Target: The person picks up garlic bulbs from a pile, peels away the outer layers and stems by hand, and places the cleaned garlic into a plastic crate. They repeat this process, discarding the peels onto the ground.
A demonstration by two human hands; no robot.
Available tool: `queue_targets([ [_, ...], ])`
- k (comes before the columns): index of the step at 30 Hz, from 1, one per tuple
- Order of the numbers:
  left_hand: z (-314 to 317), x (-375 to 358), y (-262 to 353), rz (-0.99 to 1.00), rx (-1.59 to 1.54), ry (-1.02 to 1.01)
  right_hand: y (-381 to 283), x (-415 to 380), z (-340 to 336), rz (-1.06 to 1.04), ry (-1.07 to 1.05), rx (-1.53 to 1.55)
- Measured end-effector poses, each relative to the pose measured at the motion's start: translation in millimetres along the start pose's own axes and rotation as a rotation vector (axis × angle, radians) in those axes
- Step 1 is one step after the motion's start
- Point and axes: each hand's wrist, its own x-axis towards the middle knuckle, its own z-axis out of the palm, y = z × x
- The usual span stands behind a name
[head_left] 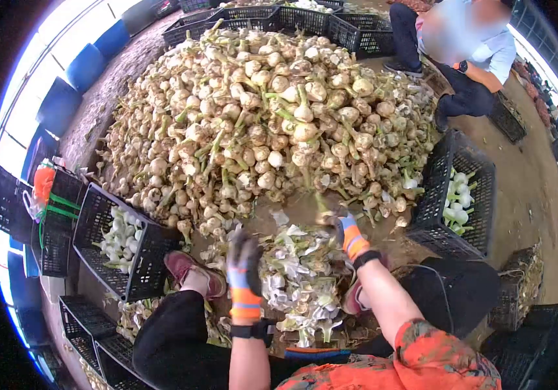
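Note:
Both my hands wear dark-fingered gloves with orange and grey bands. My left hand (pixel 245 265) is raised above the peelings, its blurred fingers stretched forward and apparently holding nothing. My right hand (pixel 349 235) is closed at the near edge of the heap, its fingertips on a garlic bulb (pixel 322 207) whose pale green stalk points away from me; motion blur hides part of the grip. Ahead rises a large heap of untrimmed garlic (pixel 272 123) with dirty skins and stalks. Between my feet lies a pile of white garlic peelings (pixel 305 279).
Black crates holding clean white garlic stand left (pixel 137 260) and right (pixel 431 195). More black crates (pixel 292 21) line the heap's far side. Stacked crates (pixel 90 331) are at lower left. Another person (pixel 467 52) sits at the upper right beside the heap.

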Motion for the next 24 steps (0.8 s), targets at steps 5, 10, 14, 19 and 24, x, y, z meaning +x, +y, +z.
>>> queue_targets([
  [5, 12, -5, -32, 0.212, 0.236, -0.184, -29, -116, 156, -0.27, -0.607, 0.544],
  [10, 18, -25, 21, 0.46, 0.0, -0.218, -37, -136, 167, -0.433, -0.481, -0.053],
  [14, 25, -44, 24, 0.382, -0.265, -0.27, -57, -179, 191, -0.524, -0.444, 0.206],
  [19, 22, -45, 26, 0.478, -0.291, -0.256, -65, -205, 203, -0.454, -0.34, 0.098],
  [24, 23, -52, 31, 0.444, -0.316, -0.277, -73, -216, 199, -0.541, -0.394, 0.007],
])
